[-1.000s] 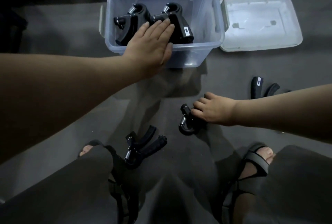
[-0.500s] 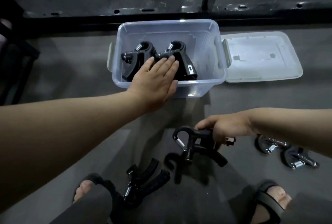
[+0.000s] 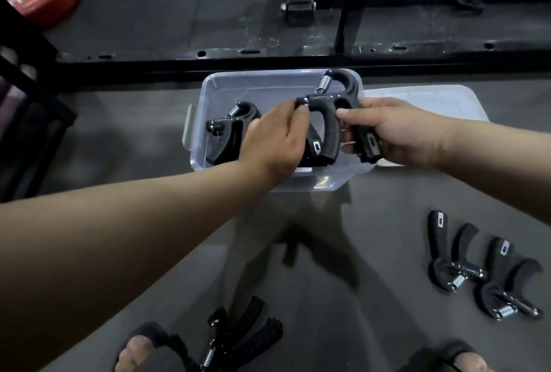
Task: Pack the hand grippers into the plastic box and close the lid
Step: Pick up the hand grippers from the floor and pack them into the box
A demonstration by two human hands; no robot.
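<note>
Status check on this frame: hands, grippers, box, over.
Both hands, left and right, hold one hand gripper over the open plastic box. One gripper visible inside. Three more on floor; lid off beside box.

The left hand (image 3: 275, 139) covers most of a gripper (image 3: 313, 145) in the box (image 3: 208, 94), whose near wall the left forearm hides. At 3 o'clock the right hand (image 3: 399, 133) masks much of the lid (image 3: 417, 97). At 6 o'clock, the frame edge cuts off a floor gripper (image 3: 238, 333) and both sandalled feet (image 3: 134, 353).
</note>
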